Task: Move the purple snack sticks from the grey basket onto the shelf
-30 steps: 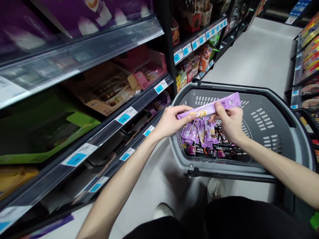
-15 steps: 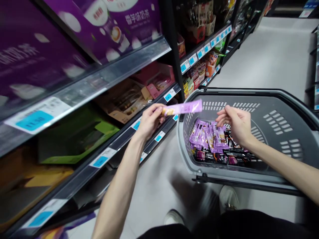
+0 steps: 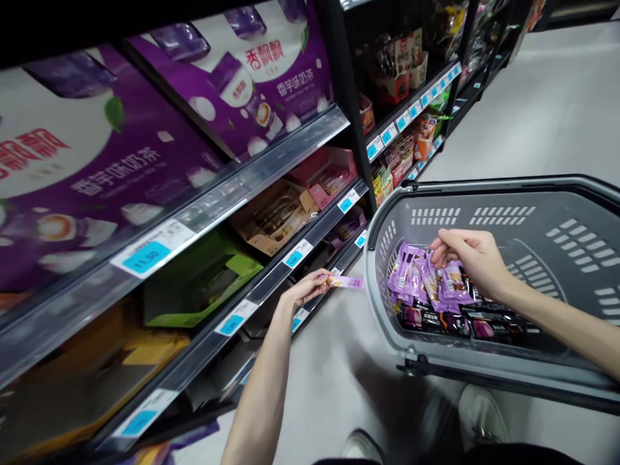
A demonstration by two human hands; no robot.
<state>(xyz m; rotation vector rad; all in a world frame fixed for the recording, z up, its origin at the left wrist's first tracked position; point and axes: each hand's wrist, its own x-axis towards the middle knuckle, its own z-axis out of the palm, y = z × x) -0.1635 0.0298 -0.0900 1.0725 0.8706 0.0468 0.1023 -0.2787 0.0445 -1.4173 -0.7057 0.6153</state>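
Lilac-and-yellow packet (image 3: 347, 282), grey basket (image 3: 527, 239)

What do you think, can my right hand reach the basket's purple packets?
Probably yes: your right hand looks empty, over the basket, with nothing visible between it and the purple packets.

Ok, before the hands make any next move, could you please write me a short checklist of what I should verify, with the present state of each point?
1. Left hand has hold of the lilac sachet: ok, gripped at one end.
2. Right hand free: ok, fingers loosely bent over the basket, nothing seen in them.
3. Basket upright: ok, its open top faces up.
4. Purple packets and black packets inside the basket: ok, lying in its left part as pictured.
5. Print on the lilac sachet readable: not ok, too small and blurred.
6. Lilac sachet clear of the shelf edge behind it: cannot tell from this single view.
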